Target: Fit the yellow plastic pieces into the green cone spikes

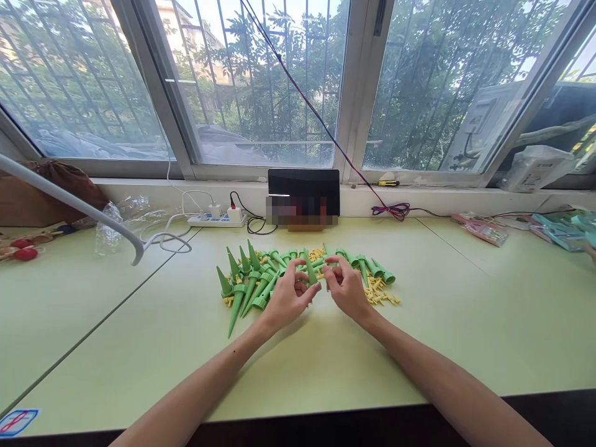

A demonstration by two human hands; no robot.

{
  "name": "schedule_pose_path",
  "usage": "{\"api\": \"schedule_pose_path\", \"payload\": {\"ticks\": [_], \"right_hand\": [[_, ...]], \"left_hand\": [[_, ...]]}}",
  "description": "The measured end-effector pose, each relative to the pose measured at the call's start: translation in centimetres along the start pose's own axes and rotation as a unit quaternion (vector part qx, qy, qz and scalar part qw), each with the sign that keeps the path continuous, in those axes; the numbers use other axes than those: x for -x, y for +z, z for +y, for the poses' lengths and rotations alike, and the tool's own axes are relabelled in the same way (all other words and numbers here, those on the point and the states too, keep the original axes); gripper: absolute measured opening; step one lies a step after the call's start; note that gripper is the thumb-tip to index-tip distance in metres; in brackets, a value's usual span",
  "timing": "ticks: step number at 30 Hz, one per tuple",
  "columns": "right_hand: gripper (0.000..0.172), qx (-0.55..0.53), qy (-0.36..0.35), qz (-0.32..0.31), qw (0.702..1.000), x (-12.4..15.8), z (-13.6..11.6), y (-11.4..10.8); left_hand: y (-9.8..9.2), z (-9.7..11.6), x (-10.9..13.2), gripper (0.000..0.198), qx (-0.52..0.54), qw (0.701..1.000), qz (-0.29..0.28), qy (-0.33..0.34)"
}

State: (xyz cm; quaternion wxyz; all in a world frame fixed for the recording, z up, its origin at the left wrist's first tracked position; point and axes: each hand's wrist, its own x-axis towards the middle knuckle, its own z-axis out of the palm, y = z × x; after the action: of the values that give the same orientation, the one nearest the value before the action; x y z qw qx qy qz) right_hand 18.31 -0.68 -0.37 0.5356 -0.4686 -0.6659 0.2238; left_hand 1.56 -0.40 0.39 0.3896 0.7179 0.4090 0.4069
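Observation:
My left hand (285,299) grips a green plastic watering spike (310,268), its pointed end up and its wide end down by my thumb. Just to the right, my right hand (348,290) has thumb and fingertips drawn together beside that spike; anything between them is too small to make out. Several more green spikes (250,287) are heaped left of my left hand, some upright, others lying. A second group of green spikes (382,270) lies beyond my right hand. Small yellow plastic pieces (379,293) are scattered beside it, and a few others show behind my hands.
A dark-screened tablet (303,186) leans at the windowsill, partly blurred. Left of it sits a power strip (216,217) with cables. A white curved lamp arm (69,202) crosses the left side. Packaged items (479,228) lie at far right, and bundled wire (391,211) at the back.

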Motion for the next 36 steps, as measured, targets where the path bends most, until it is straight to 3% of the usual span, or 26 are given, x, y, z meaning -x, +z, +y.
{"api": "schedule_pose_path", "payload": {"ticks": [9,18,22,31,36], "right_hand": [[0.025,0.028,0.012,0.054,0.998,-0.6,0.7,-0.6],[0.027,0.031,0.005,0.032,0.999,-0.4,1.1,-0.4],[0.028,0.031,-0.002,0.022,0.999,-0.4,1.1,-0.5],[0.029,0.049,-0.008,0.03,0.998,-1.0,1.7,-0.6],[0.029,0.082,-0.016,0.036,0.996,-1.6,2.3,-1.2]], "left_hand": [[0.1,0.1,0.3,0.042,-0.138,0.987,-0.081,0.027],[0.1,0.2,0.3,0.032,-0.218,0.971,-0.088,0.045],[-0.2,0.3,0.2,0.029,-0.254,0.964,-0.055,0.061],[-0.8,-0.4,-0.6,0.021,-0.243,0.964,0.074,0.085],[-1.0,-0.7,-0.8,0.022,-0.248,0.961,0.083,0.084]]}}
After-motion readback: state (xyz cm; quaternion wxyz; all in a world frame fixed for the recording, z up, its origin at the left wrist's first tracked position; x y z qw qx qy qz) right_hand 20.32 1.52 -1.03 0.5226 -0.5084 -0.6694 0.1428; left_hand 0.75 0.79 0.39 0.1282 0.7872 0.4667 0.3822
